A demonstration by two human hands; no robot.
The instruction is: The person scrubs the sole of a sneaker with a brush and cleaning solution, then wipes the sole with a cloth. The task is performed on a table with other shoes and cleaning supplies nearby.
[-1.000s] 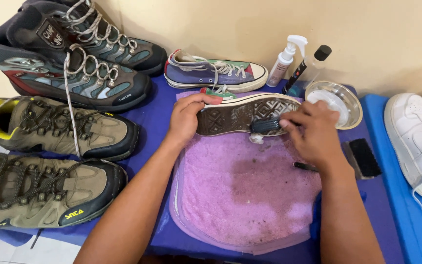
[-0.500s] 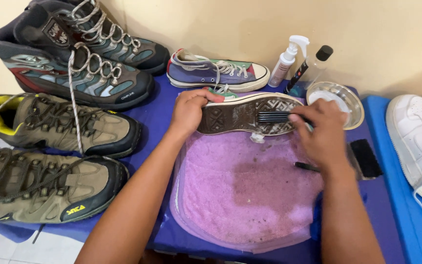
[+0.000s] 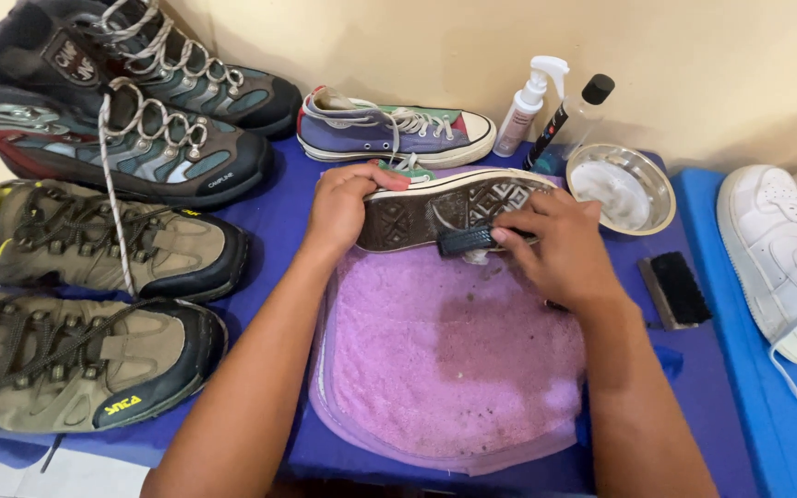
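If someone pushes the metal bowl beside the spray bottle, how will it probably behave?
The metal bowl would probably slide easily, since it looks thin and light and rests on the smooth blue table cover. It seems to hold some whitish liquid or foam, so a quick push may spill it. Being low and wide, it is unlikely to tip, and it should not break.

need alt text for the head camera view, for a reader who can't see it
Seen from above, a left hand steadies an upturned sneaker while the right hand presses a small dark brush to its sole, over a purple towel on a blue table. Hiking boots lie to the left; spray bottles, a bowl and a white shoe to the right.
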